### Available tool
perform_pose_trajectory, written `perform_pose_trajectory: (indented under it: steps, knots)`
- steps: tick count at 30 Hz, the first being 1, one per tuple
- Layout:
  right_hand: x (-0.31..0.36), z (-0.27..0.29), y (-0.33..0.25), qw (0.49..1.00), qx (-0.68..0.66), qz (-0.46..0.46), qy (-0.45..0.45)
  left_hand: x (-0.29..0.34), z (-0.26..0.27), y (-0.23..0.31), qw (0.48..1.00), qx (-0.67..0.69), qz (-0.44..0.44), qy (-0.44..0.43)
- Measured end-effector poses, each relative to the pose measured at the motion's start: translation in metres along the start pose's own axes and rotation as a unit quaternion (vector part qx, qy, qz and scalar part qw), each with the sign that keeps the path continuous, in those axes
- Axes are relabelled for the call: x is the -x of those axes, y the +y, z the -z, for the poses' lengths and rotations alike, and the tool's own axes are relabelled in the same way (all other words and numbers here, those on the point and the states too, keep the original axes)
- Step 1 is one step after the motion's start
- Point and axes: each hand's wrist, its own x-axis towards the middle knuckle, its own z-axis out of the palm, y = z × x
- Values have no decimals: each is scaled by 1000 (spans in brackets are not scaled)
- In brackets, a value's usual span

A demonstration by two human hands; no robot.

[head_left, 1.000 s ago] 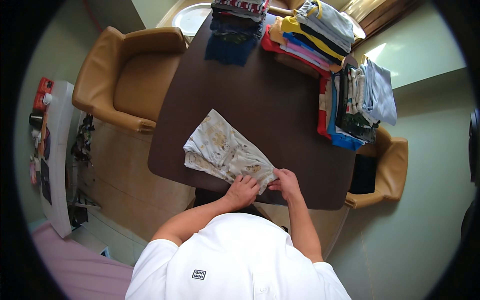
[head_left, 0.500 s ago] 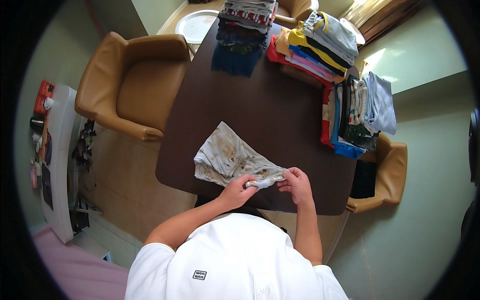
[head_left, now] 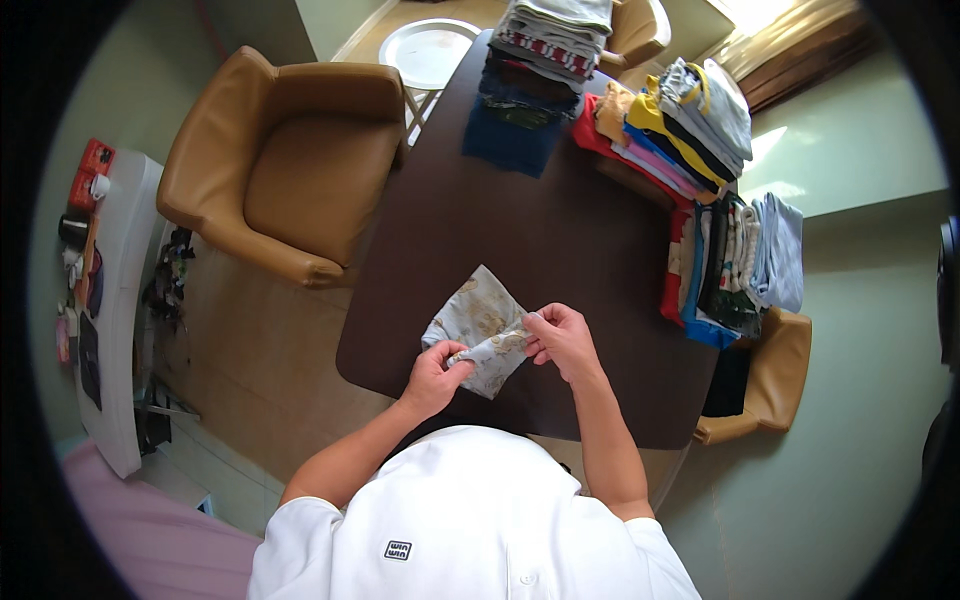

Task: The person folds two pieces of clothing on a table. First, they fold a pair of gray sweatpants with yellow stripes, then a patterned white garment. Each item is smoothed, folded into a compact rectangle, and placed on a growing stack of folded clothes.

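Observation:
A pale grey garment [head_left: 478, 308] with a brown and tan print is partly folded at the near edge of the dark table [head_left: 450, 225]. Its exact kind is hard to make out. My left hand [head_left: 434, 380] pinches the near left edge, thumb on top of the cloth. With fingertips pressed together, my right hand [head_left: 566, 342] grips the right edge, drawn in over the middle. One corner points away from me and another hangs down between my hands.
Folded clothes stand in a stack [head_left: 535, 90] at the far edge, a colourful pile [head_left: 670, 130] at the far right, and another stack [head_left: 735, 260] on the right. A tan armchair [head_left: 300, 170] is at the left, another chair [head_left: 775, 390] at the right.
The garment's right end, stretched out to the right before, is now folded inward, making the cloth more compact. My right hand has moved left and away from me with it.

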Motion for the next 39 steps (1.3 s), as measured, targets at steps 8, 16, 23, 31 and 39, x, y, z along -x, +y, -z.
perform_pose_trajectory:
  steps: [8,16,23,31,39]
  knots:
    - [-76,-50,0,998,51,-10,21,-26,50,-41,992,-86,45,85]
    - [-99,-80,20,999,-25,14,47,-34,56,-19,956,-231,54,170]
    - [-64,-83,56,897,269,332,109,-39,62,-18,905,-374,-63,192]
    - [-44,-82,112,748,558,346,95,-55,52,0,852,-515,-88,37]
    - [-59,-57,116,762,568,270,155,-63,49,-4,866,-495,-53,38]
